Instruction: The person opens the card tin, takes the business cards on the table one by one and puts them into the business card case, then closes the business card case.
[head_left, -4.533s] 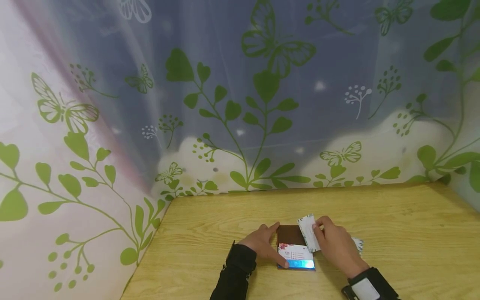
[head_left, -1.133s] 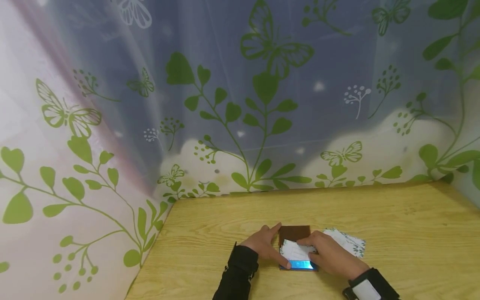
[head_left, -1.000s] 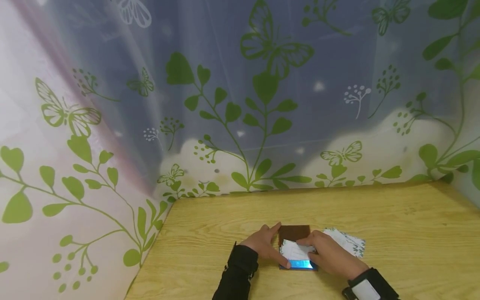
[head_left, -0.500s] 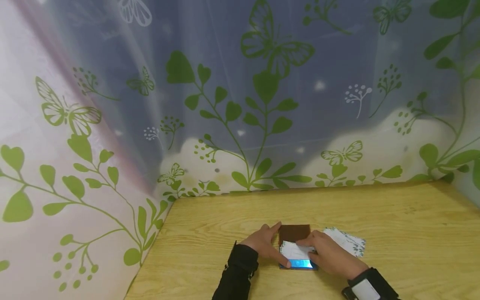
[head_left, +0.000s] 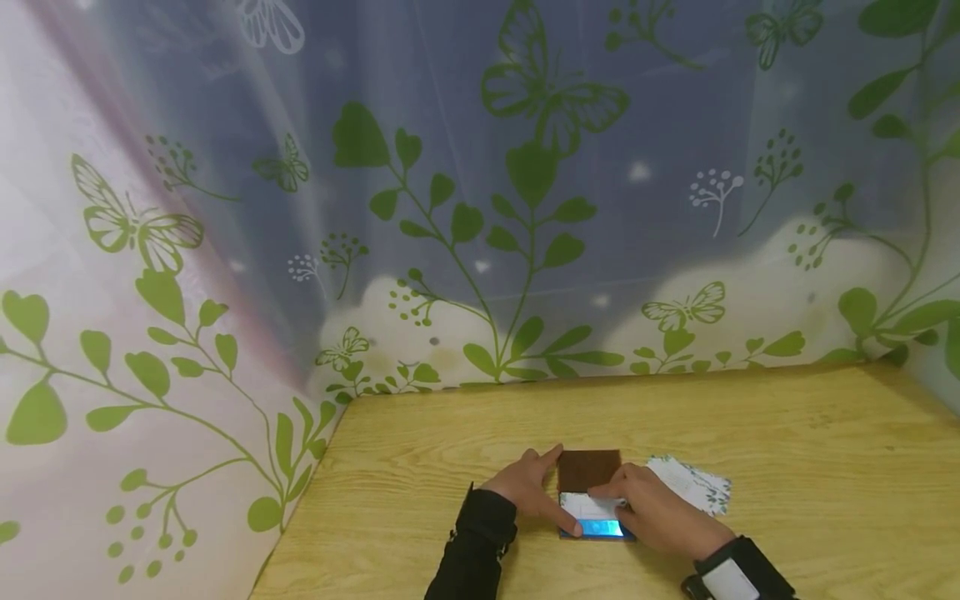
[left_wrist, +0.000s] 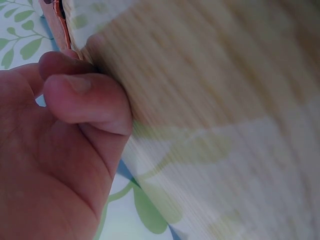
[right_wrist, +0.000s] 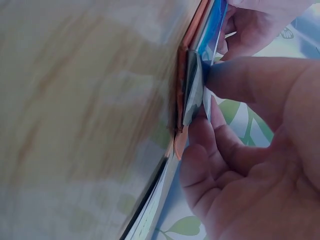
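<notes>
1. The grip of the right hand (head_left: 662, 510) is narrow: the white cards (head_left: 579, 504) appear to be pinched near their right end, with the index finger reaching along their top edge, over the lower half of the brown folder (head_left: 588, 469).
2. The white cards lie flat on that lower half and seem to be partly tucked behind the blue strip (head_left: 598, 527) along the folder's bottom edge. The step is judged to be seating them in this pocket; pressure is best spread along the whole top edge and directed straight toward the folder's bottom edge, so that no corner is caught.
3. The blue strip looks thin and could be creased if the cards are forced. Should they jam, they are better squared up first.
4. The folder is held at its left edge by the left hand (head_left: 521, 485), thumb over the lower left corner, index finger at the upper left. Thumb pressure should be light, lest the pocket be pinched narrow.
5. Just right of the folder, loose cards (head_left: 690, 483) are fanned on the desk (head_left: 420, 467); brushing them is to be avoided.
</notes>
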